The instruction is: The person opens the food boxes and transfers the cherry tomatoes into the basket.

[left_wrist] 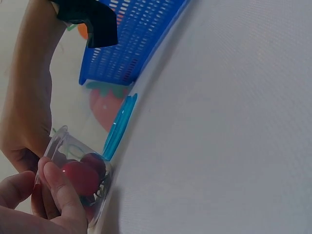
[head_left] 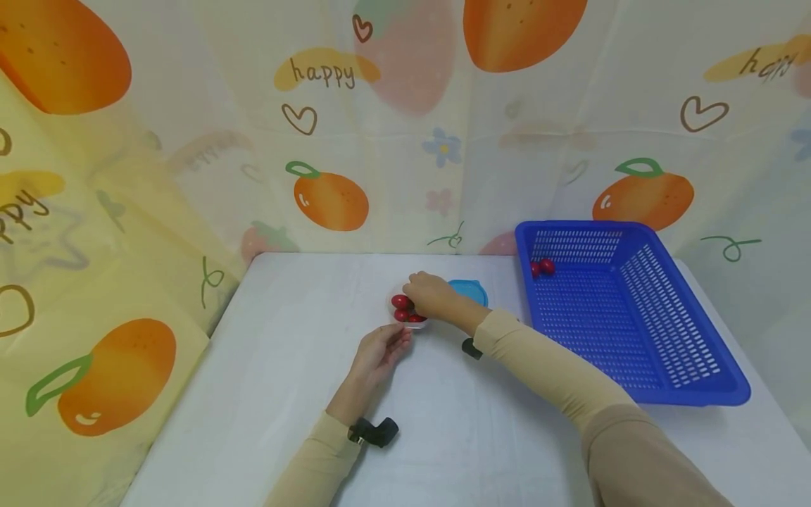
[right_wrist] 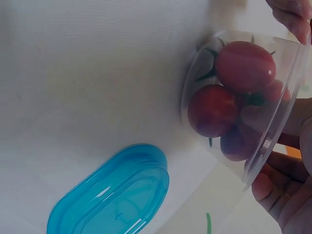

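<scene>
fingers (left_wrist: pixel 63 192) at clear tub (right_wrist: pixel 269 139); white tabletop (head_left: pixel 298 317), fruit-print curtain (head_left: pixel 399 155) behind.

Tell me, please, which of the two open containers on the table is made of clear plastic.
The small container: its clear wall shows the red tomatoes inside, whereas the large basket is opaque blue with slotted sides.

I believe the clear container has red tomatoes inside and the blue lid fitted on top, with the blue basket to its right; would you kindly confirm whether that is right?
Not quite: the blue lid is off, lying on the white table beside the clear container, as the right wrist view shows. The rest stands: red tomatoes inside, blue basket to its right.
</scene>
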